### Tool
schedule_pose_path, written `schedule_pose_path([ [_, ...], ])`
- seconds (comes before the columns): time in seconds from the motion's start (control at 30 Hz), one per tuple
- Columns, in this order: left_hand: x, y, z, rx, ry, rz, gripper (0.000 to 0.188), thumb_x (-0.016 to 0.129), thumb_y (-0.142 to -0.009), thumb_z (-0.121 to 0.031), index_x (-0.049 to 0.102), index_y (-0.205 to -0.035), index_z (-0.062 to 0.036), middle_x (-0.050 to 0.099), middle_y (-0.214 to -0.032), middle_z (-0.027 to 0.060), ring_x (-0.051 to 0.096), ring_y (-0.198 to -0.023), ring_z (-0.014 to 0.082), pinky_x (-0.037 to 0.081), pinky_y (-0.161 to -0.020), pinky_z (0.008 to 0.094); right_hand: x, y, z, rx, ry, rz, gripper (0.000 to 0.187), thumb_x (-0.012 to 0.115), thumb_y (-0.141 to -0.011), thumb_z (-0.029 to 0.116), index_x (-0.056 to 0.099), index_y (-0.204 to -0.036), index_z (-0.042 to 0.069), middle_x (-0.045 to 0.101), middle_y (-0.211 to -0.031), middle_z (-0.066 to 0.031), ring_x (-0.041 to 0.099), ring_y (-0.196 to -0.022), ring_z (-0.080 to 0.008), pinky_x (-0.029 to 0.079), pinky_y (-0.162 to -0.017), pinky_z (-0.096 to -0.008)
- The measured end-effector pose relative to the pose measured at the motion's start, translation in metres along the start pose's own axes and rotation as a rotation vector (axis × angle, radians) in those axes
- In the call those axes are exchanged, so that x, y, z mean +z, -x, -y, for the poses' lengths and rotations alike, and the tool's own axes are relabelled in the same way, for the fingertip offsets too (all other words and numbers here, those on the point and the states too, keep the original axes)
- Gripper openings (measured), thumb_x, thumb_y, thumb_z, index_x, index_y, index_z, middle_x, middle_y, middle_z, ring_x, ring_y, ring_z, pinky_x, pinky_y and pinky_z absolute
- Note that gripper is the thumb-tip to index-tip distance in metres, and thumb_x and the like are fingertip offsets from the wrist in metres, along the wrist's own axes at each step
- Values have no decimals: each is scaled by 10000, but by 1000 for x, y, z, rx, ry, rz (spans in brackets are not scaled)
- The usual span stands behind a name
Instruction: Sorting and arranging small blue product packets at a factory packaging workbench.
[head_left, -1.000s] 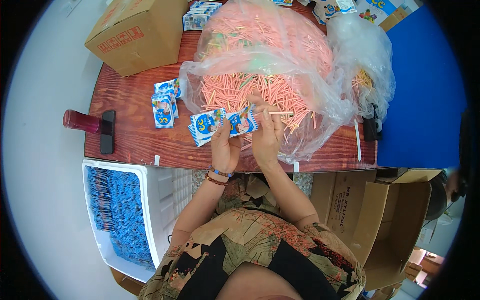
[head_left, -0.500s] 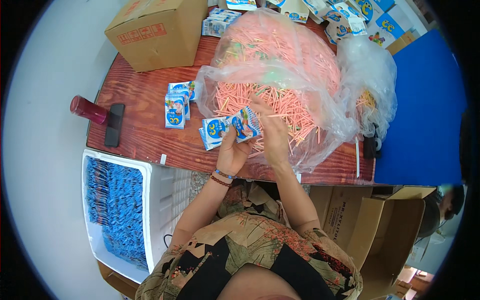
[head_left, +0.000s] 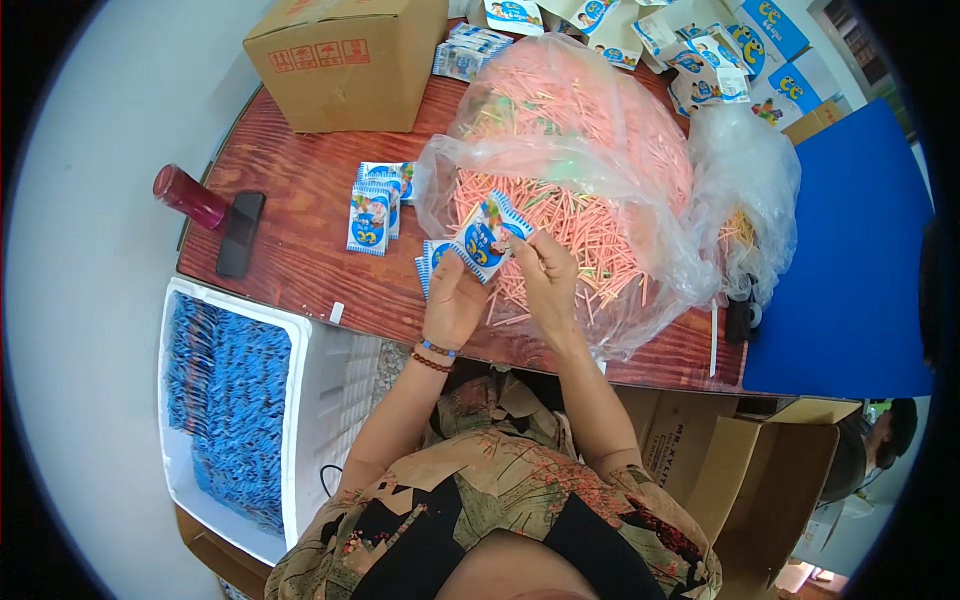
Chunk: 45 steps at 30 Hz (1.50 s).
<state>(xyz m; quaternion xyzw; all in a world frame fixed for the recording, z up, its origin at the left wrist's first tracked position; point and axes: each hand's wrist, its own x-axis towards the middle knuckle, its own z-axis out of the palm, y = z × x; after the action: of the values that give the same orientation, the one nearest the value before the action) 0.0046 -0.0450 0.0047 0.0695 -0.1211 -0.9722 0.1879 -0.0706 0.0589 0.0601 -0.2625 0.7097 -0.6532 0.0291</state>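
Handling blue-and-white sachets [head_left: 487, 238] seems the step, left hand [head_left: 455, 304] and right hand [head_left: 549, 283] pinching them; next calls for steady pressure.

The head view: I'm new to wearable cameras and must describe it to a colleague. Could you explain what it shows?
There is no robot here, just a person's two bare hands. The picture comes from a wide fisheye camera on the person's head, looking down, which bends straight edges. The left hand holds blue-and-white sachets; the right hand pinches the top one near its right edge. Beyond them, on the reddish wooden table, lies a clear plastic bag of mostly pink sticks. To the left are more sachets, a smartphone and a dark red bottle-like container; a cardboard box stands farther back.
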Motion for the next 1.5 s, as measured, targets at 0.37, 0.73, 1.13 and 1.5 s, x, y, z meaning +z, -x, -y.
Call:
schedule_pose_path([
  [0.37,-60,19,-106,452,-665,-497,176,618,-939,-110,640,-1081,-7,662,-940,18,612,-838,86,502,-734,253,102,-49,-16,275,-51,494,228,621,-886,210,675,-814,1,639,-610,-71,574,-499,-118,428,-451,-274],
  [0.73,-62,-5,-119,669,-2015,-651,428,712,-815,-119,583,-1213,-30,509,-1134,148,559,-995,305,478,-840,368,132,-63,-68,34,232,415,268,558,-927,221,662,-885,-23,690,-743,-130,670,-619,-211,504,-537,-353],
  [1.13,-33,-6,-51,620,-2233,-354,389,776,-753,-283,593,-1040,-97,552,-1000,62,506,-1004,258,367,-837,440,-52,2,-32,8,885,218,211,647,-874,263,686,-924,62,631,-883,-85,630,-748,-266,490,-656,-387],
  [1.5,-36,-22,-60,896,-2237,-137,137,713,-804,-170,630,-770,-66,591,-832,60,545,-880,228,345,-793,399,-28,-1,-45,-94,633,149,165,604,-897,175,679,-959,42,640,-922,-105,630,-830,-285,495,-724,-370],
])
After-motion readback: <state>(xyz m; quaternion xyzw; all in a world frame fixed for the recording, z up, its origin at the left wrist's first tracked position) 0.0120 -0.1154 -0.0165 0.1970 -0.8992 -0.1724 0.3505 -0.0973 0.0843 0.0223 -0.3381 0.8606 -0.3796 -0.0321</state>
